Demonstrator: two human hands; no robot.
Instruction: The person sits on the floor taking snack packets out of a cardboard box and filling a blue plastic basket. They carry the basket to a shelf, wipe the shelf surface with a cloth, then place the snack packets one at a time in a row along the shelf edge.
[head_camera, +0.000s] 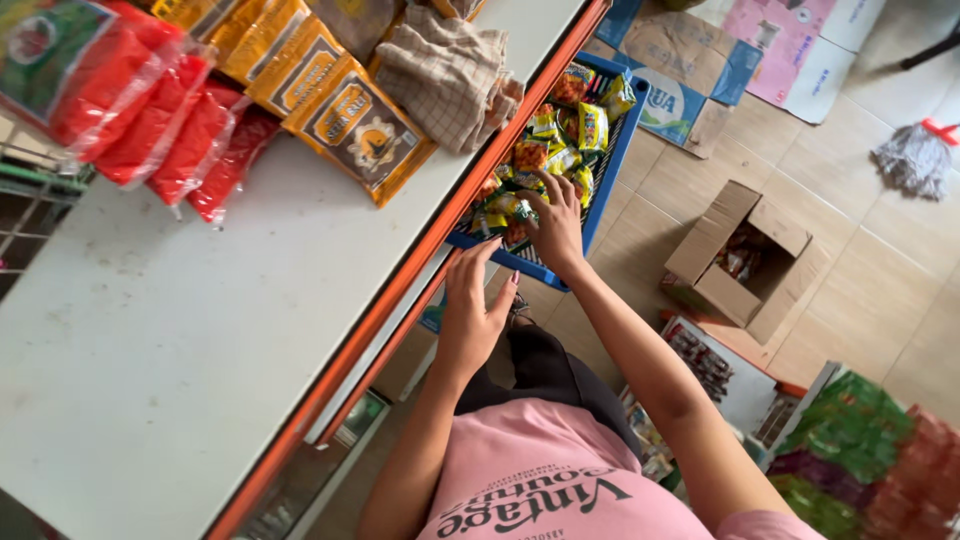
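Blue basket (628, 130) of snack packets (560, 140), at 12 o'clock from the person. Right hand (556, 225) grips a green packet (508, 212) in it. Left hand (472, 312), open, empty, at 7 o'clock of the basket beside the white bench (200, 330).

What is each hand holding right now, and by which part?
The right hand reaches into the blue basket, fingers on a green and yellow snack packet at its near edge; a firm hold cannot be told. The left hand holds nothing.
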